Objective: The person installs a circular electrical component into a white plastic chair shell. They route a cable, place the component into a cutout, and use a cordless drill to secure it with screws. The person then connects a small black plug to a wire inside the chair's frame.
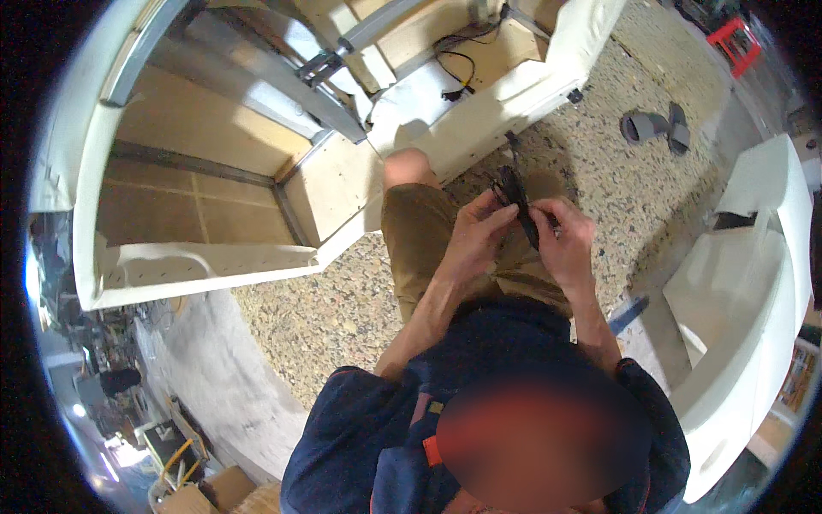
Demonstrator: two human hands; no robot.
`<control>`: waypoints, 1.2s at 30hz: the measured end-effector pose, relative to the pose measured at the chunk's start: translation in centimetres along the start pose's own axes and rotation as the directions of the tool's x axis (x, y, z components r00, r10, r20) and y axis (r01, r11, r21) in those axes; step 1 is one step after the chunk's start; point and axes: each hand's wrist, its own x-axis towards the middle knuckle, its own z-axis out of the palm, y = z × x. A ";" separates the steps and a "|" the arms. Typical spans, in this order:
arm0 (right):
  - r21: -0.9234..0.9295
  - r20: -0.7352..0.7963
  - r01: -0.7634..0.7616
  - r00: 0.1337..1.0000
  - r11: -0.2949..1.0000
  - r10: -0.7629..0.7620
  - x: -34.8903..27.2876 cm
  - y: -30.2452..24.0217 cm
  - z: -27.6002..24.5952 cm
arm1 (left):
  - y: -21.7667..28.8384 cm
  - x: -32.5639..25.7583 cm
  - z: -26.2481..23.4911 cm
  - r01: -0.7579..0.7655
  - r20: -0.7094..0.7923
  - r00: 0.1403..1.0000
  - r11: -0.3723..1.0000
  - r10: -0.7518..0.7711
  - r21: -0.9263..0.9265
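Above my lap I hold a bundle of black cable [512, 186], folded into a narrow bunch, with one end sticking out at its far side. My left hand [481, 230] is closed around the left side of the bundle, thumb on top. From the right, my right hand [562, 240] pinches its nearer end with fingers and thumb. Just beyond my knee stands an opened sofa frame [338, 184] with cream edges, bare board inside and a grey metal mechanism [325, 110]. Another black cable [469, 62] lies loose inside the frame.
A speckled rug [308, 330] lies under me. To the right stands a white upholstered piece [736, 300]. Grey slippers [655, 128] and a red plastic object [734, 47] are at the far right. Cardboard boxes [218, 493] sit at the lower left.
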 end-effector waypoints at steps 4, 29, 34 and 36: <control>0.179 0.076 -0.130 0.990 0.975 0.118 0.0 1.0 -0.9 | 0.6 -0.8 0.3 -0.051 0.033 0.998 0.975 0.045 0.216; 0.908 0.272 -0.361 0.894 0.212 0.355 1.0 4.7 -0.3 | -1.4 1.8 1.6 0.042 0.161 0.987 0.966 0.000 -0.256; 0.912 0.252 -0.340 0.905 0.228 0.341 0.7 4.9 -0.6 | -1.4 2.1 2.3 0.043 0.155 0.988 0.969 -0.005 -0.243; 0.895 0.256 -0.366 0.890 0.256 0.377 0.8 5.0 -1.0 | -1.4 2.4 2.6 0.047 0.146 0.989 0.974 -0.015 -0.222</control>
